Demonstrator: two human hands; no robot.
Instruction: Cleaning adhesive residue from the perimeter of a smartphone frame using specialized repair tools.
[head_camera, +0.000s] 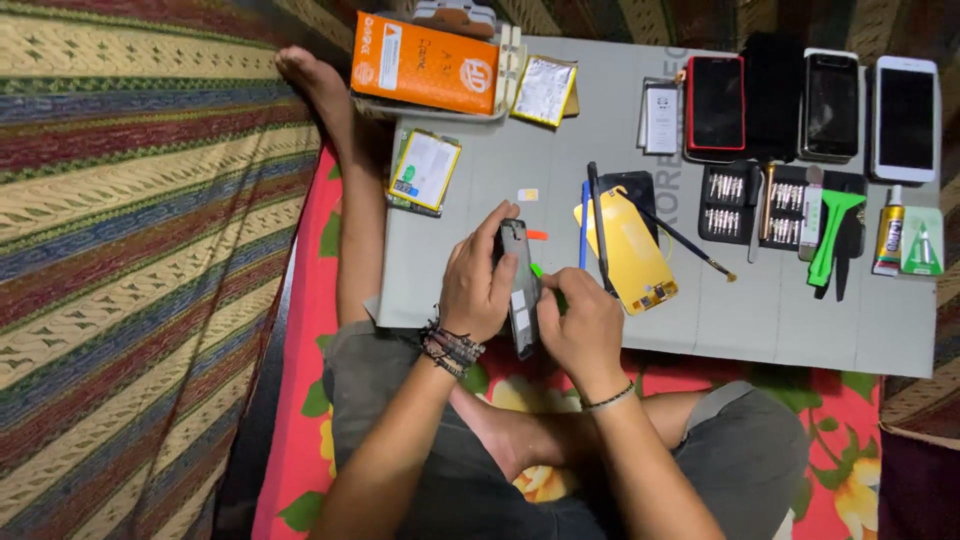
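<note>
Phone (519, 290) is held edge-on, clamped by the left hand (478, 285); right hand (580, 325) fingers are closed on a green pick at its edge. Risk judged: the pick slips, or the phone drops onto the counter (760, 320) just beyond the fingers.

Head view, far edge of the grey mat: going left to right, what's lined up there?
Orange box → silver foil pouch with yellow edge → small white-labelled packet → red-framed phone → black cloth → dark phone → white phone.
</note>
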